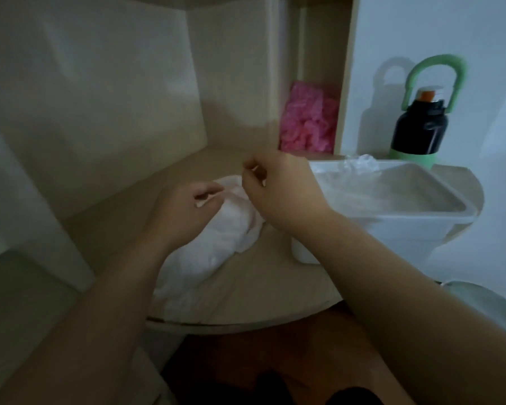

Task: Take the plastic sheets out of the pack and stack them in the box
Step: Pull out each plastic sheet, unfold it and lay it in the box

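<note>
Pale wooden desk (275, 290) with a rounded front edge, set against cream shelving and a white wall, seen from the head camera. We see the pack (216, 247), a soft white bundle, lying aslant at the middle of the desk, its near end at the desk's edge. We note the left hand (184, 213) resting over the pack's far half, fingers curled, thumb and forefinger pinching its material. We find the right hand (281, 194) raised just above the pack's far end, thumb and forefinger pressed together and the other fingers curled; whether a thin sheet lies between them we cannot tell. Right of the pack stands the box (421, 226), white and open-topped, with crumpled clear plastic sheets (360, 168) inside at its far left corner. Behind the box stands a black bottle (418, 127) with a green loop handle. A pink bundle (307, 118) fills the narrow shelf niche behind the right hand.
</note>
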The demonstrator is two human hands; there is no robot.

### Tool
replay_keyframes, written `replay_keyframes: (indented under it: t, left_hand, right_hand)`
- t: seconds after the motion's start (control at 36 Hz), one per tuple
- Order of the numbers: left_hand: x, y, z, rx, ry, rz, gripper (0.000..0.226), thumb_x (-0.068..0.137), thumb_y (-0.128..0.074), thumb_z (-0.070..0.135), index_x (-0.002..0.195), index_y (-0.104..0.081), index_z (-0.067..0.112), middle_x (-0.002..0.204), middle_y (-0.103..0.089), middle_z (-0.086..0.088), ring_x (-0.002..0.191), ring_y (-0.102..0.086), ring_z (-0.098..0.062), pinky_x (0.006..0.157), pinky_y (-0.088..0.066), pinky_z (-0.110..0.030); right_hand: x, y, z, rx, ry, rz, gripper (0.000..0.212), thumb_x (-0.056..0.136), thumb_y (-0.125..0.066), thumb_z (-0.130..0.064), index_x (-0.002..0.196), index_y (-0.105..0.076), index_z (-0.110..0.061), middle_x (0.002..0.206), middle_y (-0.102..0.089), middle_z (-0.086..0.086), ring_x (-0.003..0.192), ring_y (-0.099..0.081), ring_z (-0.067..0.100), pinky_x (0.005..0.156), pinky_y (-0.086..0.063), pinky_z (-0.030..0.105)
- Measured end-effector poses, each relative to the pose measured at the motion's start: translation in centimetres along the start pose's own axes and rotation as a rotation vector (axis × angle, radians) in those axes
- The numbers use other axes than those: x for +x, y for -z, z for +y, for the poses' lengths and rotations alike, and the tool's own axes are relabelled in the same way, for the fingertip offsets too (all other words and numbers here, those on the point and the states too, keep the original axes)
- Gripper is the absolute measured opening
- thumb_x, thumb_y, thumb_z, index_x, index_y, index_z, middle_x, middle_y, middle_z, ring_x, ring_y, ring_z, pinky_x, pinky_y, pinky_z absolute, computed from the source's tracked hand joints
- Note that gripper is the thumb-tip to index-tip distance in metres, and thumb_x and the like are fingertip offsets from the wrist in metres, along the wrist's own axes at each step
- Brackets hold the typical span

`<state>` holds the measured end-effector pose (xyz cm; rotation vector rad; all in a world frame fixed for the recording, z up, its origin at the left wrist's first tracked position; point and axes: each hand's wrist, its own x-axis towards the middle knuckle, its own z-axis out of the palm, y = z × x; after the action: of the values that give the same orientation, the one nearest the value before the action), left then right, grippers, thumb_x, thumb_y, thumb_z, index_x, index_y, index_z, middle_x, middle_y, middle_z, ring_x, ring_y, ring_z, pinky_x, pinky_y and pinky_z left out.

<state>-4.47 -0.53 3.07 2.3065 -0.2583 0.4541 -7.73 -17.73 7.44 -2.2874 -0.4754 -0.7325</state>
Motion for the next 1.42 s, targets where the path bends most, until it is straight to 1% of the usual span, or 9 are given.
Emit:
replay_keyframes:
  t: [0.14, 0.25, 0.5, 0.61, 0.75, 0.83, 0.97, 1.19, 1.42]
  left_hand:
    - [-3.0, -0.6, -3.7, 0.167, 0.048, -0.179, 0.041, 0.087, -0.065, 0.039, 0.126, -0.060, 0.026, 0.124, -0.060, 0.009, 0.114, -0.054, -0.009, 0.092, -0.043, -0.027]
    - [-4.2, -2.4, -5.3, 0.379, 0.047, -0.398, 0.059, 0.087, -0.061, 0.048, 0.139, -0.047, 0.026, 0.143, -0.046, 0.007, 0.127, -0.045, -0.010, 0.101, -0.040, -0.030]
    - [-3.6, -2.8, -7.9, 0.307, -0.081, -0.282, 0.030, 0.093, -0.055, 0.039, 0.116, -0.066, 0.023, 0.120, -0.062, 0.006, 0.110, -0.055, -0.011, 0.088, -0.038, -0.025]
    - [-3.2, -2.1, -8.3, 0.616, -0.085, -0.255, 0.069, 0.078, -0.020, 0.069, 0.118, -0.065, 0.035, 0.131, -0.057, 0.013, 0.131, -0.039, -0.015, 0.110, -0.022, -0.045]
    - [-3.5, -2.2, -7.7, 0.766, -0.251, 0.019, 0.019, 0.085, -0.058, 0.027, 0.087, -0.077, 0.026, 0.106, -0.070, 0.005, 0.104, -0.053, -0.024, 0.087, -0.030, -0.040]
    - [-3.3, -2.4, -7.8, 0.768, -0.236, 0.025, 0.008, 0.074, -0.073, 0.012, 0.078, -0.077, 0.019, 0.088, -0.070, 0.002, 0.085, -0.058, -0.025, 0.072, -0.041, -0.037]
    - [-3.3, -2.8, -7.6, 0.708, -0.170, 0.015, 0.014, 0.087, -0.062, 0.017, 0.086, -0.074, 0.011, 0.094, -0.067, -0.003, 0.080, -0.061, -0.024, 0.068, -0.051, -0.038]
    - [-3.3, -3.0, -7.5, 0.803, -0.229, 0.069, 0.013, 0.069, -0.075, 0.004, 0.066, -0.068, 0.015, 0.073, -0.066, -0.002, 0.065, -0.058, -0.024, 0.060, -0.033, -0.031]
    - [-2.8, -2.5, -6.6, 0.197, -0.292, 0.151, 0.029, 0.084, -0.046, 0.033, 0.086, -0.070, 0.017, 0.094, -0.063, 0.009, 0.091, -0.053, -0.005, 0.081, -0.040, -0.022]
  right_hand:
    - [-2.3, -4.8, -0.4, 0.051, -0.062, -0.135, 0.029, 0.095, -0.048, -0.015, 0.120, -0.062, -0.013, 0.107, -0.068, 0.004, 0.089, -0.060, 0.010, 0.074, -0.041, 0.016]
    - [-3.9, -8.0, 2.3, 0.113, -0.280, -0.308, 0.038, 0.097, -0.044, -0.012, 0.134, -0.050, -0.016, 0.127, -0.059, 0.006, 0.113, -0.056, 0.016, 0.094, -0.044, 0.024]
    - [-4.7, -11.4, 6.2, 0.164, -0.267, -0.445, 0.049, 0.097, -0.043, -0.011, 0.144, -0.034, -0.017, 0.148, -0.037, 0.004, 0.136, -0.033, 0.017, 0.107, -0.021, 0.018]
    - [-4.5, -12.4, 6.6, -0.015, -0.147, -0.488, 0.050, 0.097, -0.042, -0.017, 0.146, -0.032, -0.021, 0.147, -0.039, 0.004, 0.133, -0.035, 0.018, 0.109, -0.027, 0.028]
    - [-4.6, -12.9, 6.9, -0.152, -0.100, -0.495, 0.049, 0.098, -0.038, -0.023, 0.146, -0.032, -0.020, 0.144, -0.042, 0.006, 0.130, -0.039, 0.022, 0.107, -0.031, 0.032]
    - [-4.7, -12.9, 6.8, -0.095, -0.116, -0.475, 0.049, 0.096, -0.041, -0.020, 0.145, -0.035, -0.019, 0.140, -0.047, 0.008, 0.127, -0.042, 0.022, 0.107, -0.034, 0.031]
    - [-4.6, -12.0, 6.3, 0.035, -0.174, -0.470, 0.051, 0.095, -0.045, -0.016, 0.145, -0.035, -0.018, 0.142, -0.045, 0.007, 0.129, -0.043, 0.019, 0.106, -0.033, 0.028]
    - [-5.1, -12.2, 6.1, 0.007, -0.138, -0.452, 0.050, 0.094, -0.046, -0.017, 0.143, -0.039, -0.018, 0.138, -0.049, 0.009, 0.125, -0.047, 0.020, 0.105, -0.038, 0.032]
    - [-3.3, -11.1, 5.2, 0.172, -0.190, -0.385, 0.052, 0.095, -0.052, -0.023, 0.143, -0.035, -0.022, 0.145, -0.037, 0.004, 0.134, -0.034, 0.019, 0.104, -0.029, 0.026]
